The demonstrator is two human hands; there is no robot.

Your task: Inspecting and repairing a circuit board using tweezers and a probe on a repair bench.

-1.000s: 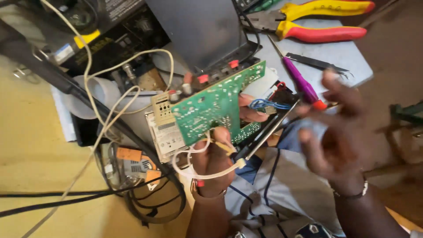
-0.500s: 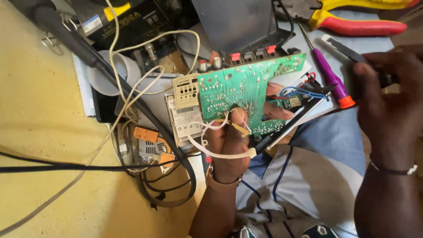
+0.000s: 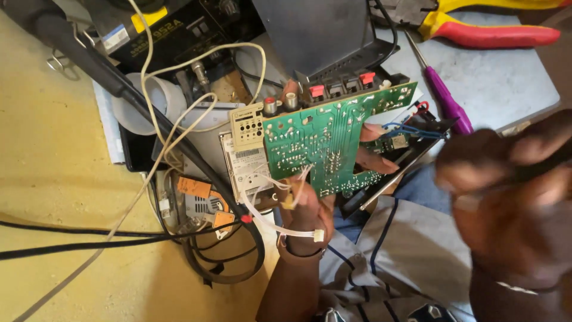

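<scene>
A: Two hands in view. Left hand [image 3: 310, 203]: closed around the lower edge of a green circuit board [image 3: 333, 140], thumb on the solder side, fingertips [image 3: 375, 161] showing past the right edge. Board held tilted, near the centre of the scene, just in front of a row of red and black terminals [image 3: 339, 88].

B: Right hand [image 3: 512, 197]?

A: Blurred, low at right, fingers curled toward a thin dark object; grip cannot be told.

B: Surroundings?

A: White ribbon cable [image 3: 280, 223] hanging from the board beside the left wrist. Purple-handled screwdriver [image 3: 444, 101] lying on the grey surface [image 3: 506, 83], far right. Red and yellow pliers [image 3: 494, 27] beyond it. Black cables [image 3: 119, 238] at left.
</scene>
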